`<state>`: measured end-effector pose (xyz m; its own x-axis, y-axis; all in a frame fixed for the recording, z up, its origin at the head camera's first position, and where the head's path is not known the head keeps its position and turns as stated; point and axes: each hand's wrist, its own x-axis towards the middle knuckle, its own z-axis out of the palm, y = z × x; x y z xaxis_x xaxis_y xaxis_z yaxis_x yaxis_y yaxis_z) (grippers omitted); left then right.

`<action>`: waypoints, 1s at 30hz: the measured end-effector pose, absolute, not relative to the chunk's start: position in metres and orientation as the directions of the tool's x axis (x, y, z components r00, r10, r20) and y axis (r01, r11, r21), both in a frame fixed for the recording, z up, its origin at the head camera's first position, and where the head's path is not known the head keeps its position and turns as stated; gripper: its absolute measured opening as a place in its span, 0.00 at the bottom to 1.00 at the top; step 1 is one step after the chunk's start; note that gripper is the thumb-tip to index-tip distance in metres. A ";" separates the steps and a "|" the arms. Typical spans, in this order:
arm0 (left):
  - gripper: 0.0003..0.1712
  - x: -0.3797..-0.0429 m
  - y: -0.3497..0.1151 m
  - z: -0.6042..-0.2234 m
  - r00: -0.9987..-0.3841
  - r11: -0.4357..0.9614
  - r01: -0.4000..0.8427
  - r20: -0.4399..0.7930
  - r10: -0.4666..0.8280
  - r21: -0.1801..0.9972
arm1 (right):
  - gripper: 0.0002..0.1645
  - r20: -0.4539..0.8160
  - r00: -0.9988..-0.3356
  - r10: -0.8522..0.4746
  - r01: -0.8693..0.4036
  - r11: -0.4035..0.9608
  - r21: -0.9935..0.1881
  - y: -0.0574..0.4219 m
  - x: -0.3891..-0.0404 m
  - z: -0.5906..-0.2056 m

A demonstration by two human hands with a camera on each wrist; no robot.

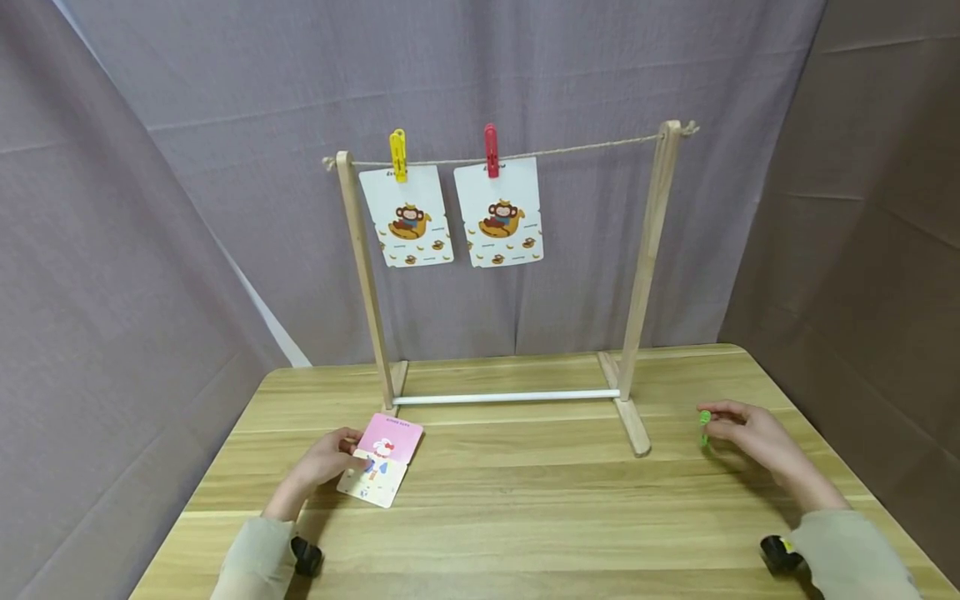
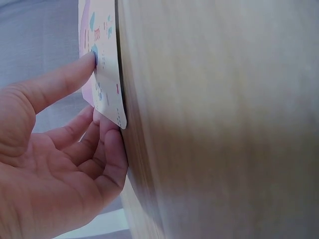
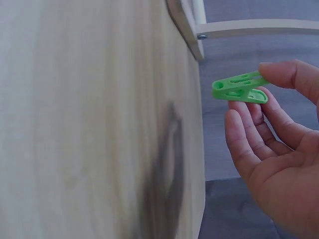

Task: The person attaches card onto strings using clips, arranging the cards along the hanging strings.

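Observation:
A pink and cream card (image 1: 392, 439) with a white cartoon animal is pinched by my left hand (image 1: 328, 457), at the left of the table. In the left wrist view the thumb (image 2: 65, 79) lies on the card's (image 2: 107, 74) face and the other fingers are behind its edge. Over at the right, my right hand (image 1: 753, 435) holds a green clothespin (image 1: 704, 428) above the table. The right wrist view shows that clothespin (image 3: 239, 88) between thumb and fingers. Two white monkey cards (image 1: 408, 200) (image 1: 517, 179) hang from a string, under a yellow clothespin (image 1: 398, 156) and a red clothespin (image 1: 491, 151).
A wooden frame with a left post (image 1: 363, 279) and a right post (image 1: 648, 258) stands at the back of the table (image 1: 510, 517). The string (image 1: 592, 147) joins the post tops, and a white rod (image 1: 506, 398) runs low between them. Grey curtains (image 1: 480, 75) hang behind.

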<state>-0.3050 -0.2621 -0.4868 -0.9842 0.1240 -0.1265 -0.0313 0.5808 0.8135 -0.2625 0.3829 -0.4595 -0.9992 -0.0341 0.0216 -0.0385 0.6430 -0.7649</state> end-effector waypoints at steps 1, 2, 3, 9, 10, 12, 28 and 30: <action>0.28 -0.305 -0.262 -0.487 -0.984 0.581 -0.029 -0.125 0.125 0.814 | 0.32 0.021 -1.000 -0.023 -0.031 0.631 -0.775 0.383 -0.263 -0.458; 0.28 -0.305 -0.262 -0.486 -0.984 0.582 -0.028 -0.124 0.126 0.813 | 0.33 0.023 -1.000 -0.020 -0.030 0.619 -0.784 0.384 -0.263 -0.456; 0.28 -0.305 -0.262 -0.486 -0.984 0.582 -0.026 -0.123 0.127 0.813 | 0.34 0.019 -1.000 -0.014 -0.024 0.604 -0.796 0.384 -0.263 -0.455; 0.27 -0.305 -0.262 -0.485 -0.984 0.584 -0.022 -0.121 0.132 0.812 | 0.38 0.039 -0.999 -0.021 -0.045 0.476 -0.878 0.390 -0.265 -0.450; 0.27 -0.304 -0.261 -0.485 -0.984 0.582 -0.022 -0.122 0.133 0.813 | 0.37 0.045 -0.999 -0.020 -0.049 0.455 -0.889 0.391 -0.266 -0.450; 0.26 -0.304 -0.261 -0.485 -0.984 0.577 -0.024 -0.123 0.133 0.816 | 0.35 0.051 -0.998 -0.021 -0.055 0.415 -0.908 0.393 -0.267 -0.449; 0.28 -0.299 -0.266 -0.482 -0.989 0.558 -0.022 -0.101 0.111 0.830 | 0.17 0.084 -0.996 -0.028 -0.088 0.314 -0.945 0.395 -0.267 -0.445; 0.28 -0.299 -0.267 -0.482 -0.989 0.549 -0.014 -0.091 0.113 0.836 | 0.18 0.080 -0.996 -0.025 -0.084 0.324 -0.942 0.395 -0.266 -0.445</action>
<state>-0.2991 -0.2666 -0.4821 -0.9894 0.1129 -0.0913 -0.0145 0.5488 0.8358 -0.2663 0.3949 -0.4453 -0.9965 -0.0254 0.0798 -0.0837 0.3237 -0.9425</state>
